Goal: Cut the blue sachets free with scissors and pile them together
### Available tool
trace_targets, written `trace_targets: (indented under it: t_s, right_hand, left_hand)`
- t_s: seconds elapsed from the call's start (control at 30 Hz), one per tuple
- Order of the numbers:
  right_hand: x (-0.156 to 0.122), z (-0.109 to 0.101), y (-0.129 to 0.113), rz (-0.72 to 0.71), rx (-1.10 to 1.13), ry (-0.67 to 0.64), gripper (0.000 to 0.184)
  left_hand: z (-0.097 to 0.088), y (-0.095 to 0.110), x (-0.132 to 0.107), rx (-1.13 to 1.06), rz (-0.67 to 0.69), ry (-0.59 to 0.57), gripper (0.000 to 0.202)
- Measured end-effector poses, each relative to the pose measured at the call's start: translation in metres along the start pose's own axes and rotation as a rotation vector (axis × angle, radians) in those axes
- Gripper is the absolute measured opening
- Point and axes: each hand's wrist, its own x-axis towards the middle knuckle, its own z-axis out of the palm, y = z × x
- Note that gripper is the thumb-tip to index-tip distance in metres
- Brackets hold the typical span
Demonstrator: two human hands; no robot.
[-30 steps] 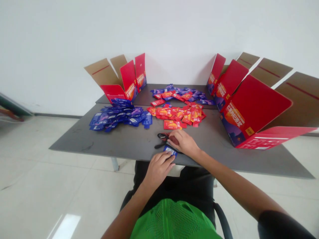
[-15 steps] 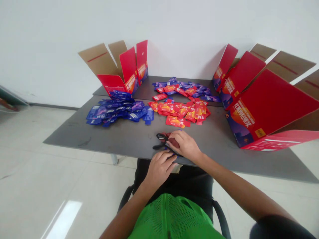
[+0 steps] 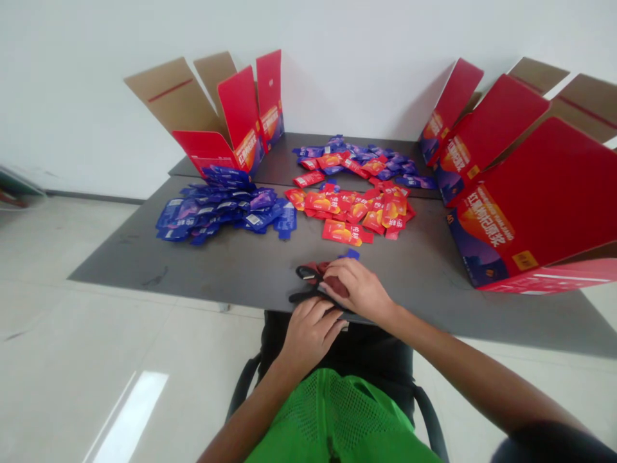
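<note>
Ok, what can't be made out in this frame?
Head view throughout.
Of the scissors only black handles show; the right hand covers the rest, and its grip is unclear.
Under the left hand at the table edge, fingers hide anything held.
Print on the blue pile and red pile is too small.
The right box is cut off by the frame's right edge.
</note>
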Motion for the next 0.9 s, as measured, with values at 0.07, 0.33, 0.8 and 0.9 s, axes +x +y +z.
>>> trace_targets:
  t_s: [0.07,0.33,0.8,0.9]
  right_hand:
    - [0.005,-0.003,0.023,0.047,-0.046,0.018,0.016]
    - [0.019,-0.024,0.019,0.073,-0.041,0.125,0.018]
    - [0.026,-0.030,0.034,0.091,-0.087,0.096,0.020]
    - [0.013,-0.018,0.002,0.005,0.017,-0.026,0.019]
  left_hand:
    - [0.000,-0.001,0.001,-0.027,0.030,0.021,0.027]
    - [-0.002,0.000,0.002,-0.035,0.023,0.023,0.027]
    - [-0.003,-0.001,0.002,-0.048,0.038,0.010,0.030]
    - [-0.003,0.000,0.001,-0.013,0.000,-0.013,0.020]
